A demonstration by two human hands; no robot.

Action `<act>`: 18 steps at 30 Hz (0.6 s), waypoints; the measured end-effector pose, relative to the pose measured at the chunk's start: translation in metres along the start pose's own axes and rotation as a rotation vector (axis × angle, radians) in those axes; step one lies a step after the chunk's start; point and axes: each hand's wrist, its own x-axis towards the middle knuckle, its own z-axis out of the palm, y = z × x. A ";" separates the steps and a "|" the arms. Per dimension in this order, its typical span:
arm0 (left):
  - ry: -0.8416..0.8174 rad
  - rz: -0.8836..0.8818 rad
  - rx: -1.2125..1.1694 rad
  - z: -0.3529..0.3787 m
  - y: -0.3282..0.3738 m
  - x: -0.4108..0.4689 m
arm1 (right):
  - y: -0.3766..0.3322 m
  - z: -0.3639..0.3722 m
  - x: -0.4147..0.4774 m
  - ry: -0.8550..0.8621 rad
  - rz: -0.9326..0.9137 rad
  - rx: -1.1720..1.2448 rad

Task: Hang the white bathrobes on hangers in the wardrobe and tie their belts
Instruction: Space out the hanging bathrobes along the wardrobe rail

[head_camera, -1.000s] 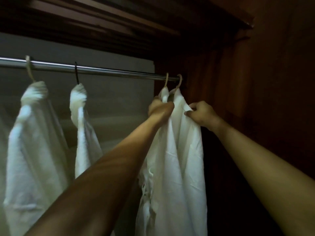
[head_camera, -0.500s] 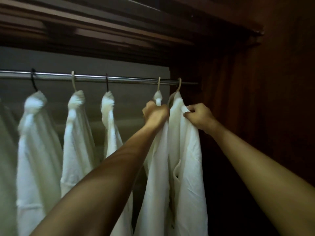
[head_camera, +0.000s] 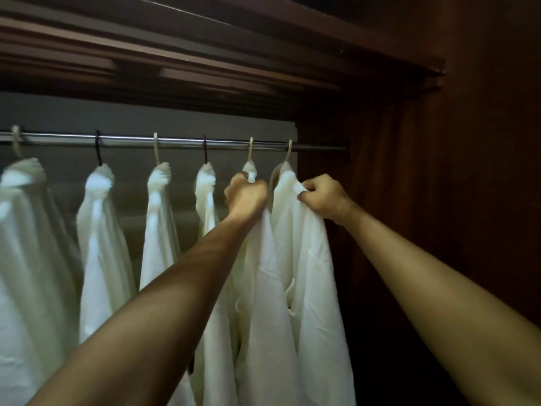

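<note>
- Robes [head_camera: 159, 230] hang in a row from the rail [head_camera: 175, 140] across the far side of the wardrobe [head_camera: 439, 200], six in view. The two at the right end are in hand.
- Left hand [head_camera: 246, 197] is a closed fist round the neck of the second robe [head_camera: 263, 303] from the right, just under its hook [head_camera: 250, 148].
- Right hand [head_camera: 325, 197] pinches the collar edge of the end robe [head_camera: 313, 288], fingers curled, near the top of its hanger.
- Cloth looks soft, light and limp. It should drape and slide rather than hold a shape, so a low tug would likely pull it off a hanger shoulder.
- Best hold, I judge, is high, at the collar or the shoulder over the hanger. For a belt, take both loose ends at the waist.
- Belts: cannot tell whether any are tied, as the arms and folds hide the waists.
</note>
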 end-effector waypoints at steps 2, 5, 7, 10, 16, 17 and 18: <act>0.007 -0.004 0.011 -0.010 0.001 -0.003 | -0.009 0.005 -0.002 -0.013 -0.004 0.007; 0.017 -0.012 0.036 -0.027 0.004 -0.013 | -0.017 0.013 -0.006 -0.016 -0.009 0.011; 0.021 -0.013 0.018 -0.036 0.006 -0.020 | -0.021 0.016 -0.008 -0.009 -0.014 0.016; -0.011 0.004 0.042 -0.046 0.006 -0.026 | -0.025 0.020 -0.011 -0.008 -0.018 0.028; -0.202 -0.005 0.189 -0.046 0.006 -0.008 | -0.028 0.025 -0.014 -0.051 -0.063 0.057; -0.222 0.000 0.199 -0.046 0.005 -0.005 | -0.028 0.025 -0.014 -0.061 -0.070 0.064; -0.237 0.005 0.205 -0.047 0.004 -0.004 | -0.029 0.026 -0.014 -0.067 -0.070 0.066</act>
